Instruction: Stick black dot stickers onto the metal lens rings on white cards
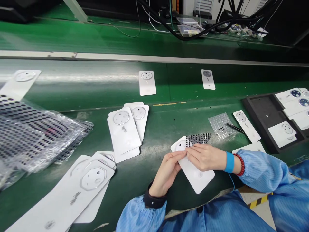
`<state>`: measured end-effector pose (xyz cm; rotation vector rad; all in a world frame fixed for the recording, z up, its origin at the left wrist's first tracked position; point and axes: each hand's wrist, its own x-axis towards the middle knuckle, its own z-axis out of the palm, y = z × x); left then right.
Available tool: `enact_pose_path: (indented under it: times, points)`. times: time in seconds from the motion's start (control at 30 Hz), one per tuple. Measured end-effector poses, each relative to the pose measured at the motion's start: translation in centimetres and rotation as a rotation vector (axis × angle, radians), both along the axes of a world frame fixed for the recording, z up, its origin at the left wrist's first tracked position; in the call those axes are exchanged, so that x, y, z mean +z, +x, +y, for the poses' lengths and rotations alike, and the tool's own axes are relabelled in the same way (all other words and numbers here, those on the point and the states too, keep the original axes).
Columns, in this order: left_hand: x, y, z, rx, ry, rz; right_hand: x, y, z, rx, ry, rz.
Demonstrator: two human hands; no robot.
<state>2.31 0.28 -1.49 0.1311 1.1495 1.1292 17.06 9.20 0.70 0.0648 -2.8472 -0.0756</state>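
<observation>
A white phone back cover (pixel 196 177) lies at a slant before me, its camera ring partly under my fingers. My left hand (pixel 169 169) grips the cover's left edge beside the ring, thumb and forefinger closed together. From the right, my right hand (pixel 204 157) reaches over the cover with its fingers bunched, at the lower edge of a sheet of small black dot stickers (pixel 196 139); it seems to pinch that sheet. Fingertips of both hands meet at the ring and hide what lies between them. A blue wrist strap (pixel 229 162) circles my right wrist.
More white covers lie stacked at left (pixel 79 193) and centre (pixel 124 132). Bagged dot sheets (pixel 43 135) are far left. Right of my hands are a clear sheet (pixel 222 125), a black pen-like tool (pixel 236 128) and a black tray (pixel 267 119) of covers. Single covers (pixel 147 83) lie farther back.
</observation>
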Motion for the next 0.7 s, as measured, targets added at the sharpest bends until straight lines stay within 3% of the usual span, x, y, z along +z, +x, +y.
enact_pose_path:
  times: [0.2,0.3,0.37,0.43,0.57,0.7]
  points:
    - [0.0,-1.1,-1.1,0.048,0.034,0.244,-2.4,1.5,1.6,-0.164,-0.353,-0.090]
    - [0.9,-2.5,-2.9,0.164,0.051,0.598,-2.9,2.4,2.3,-0.257,-0.579,-0.011]
    - [1.9,-3.0,-4.1,0.205,0.079,0.825,-1.9,2.3,2.2,-0.321,-0.699,0.112]
    - [3.0,-2.8,-4.7,0.186,0.109,0.898,0.1,1.5,1.4,-0.383,-0.791,0.249]
    - [4.9,-1.1,-4.3,0.039,0.212,0.820,4.0,-1.1,-1.1,-0.334,-0.876,0.410]
    - [6.1,0.2,-3.6,-0.011,0.364,0.741,4.7,-2.5,-2.7,-0.264,-0.806,0.512]
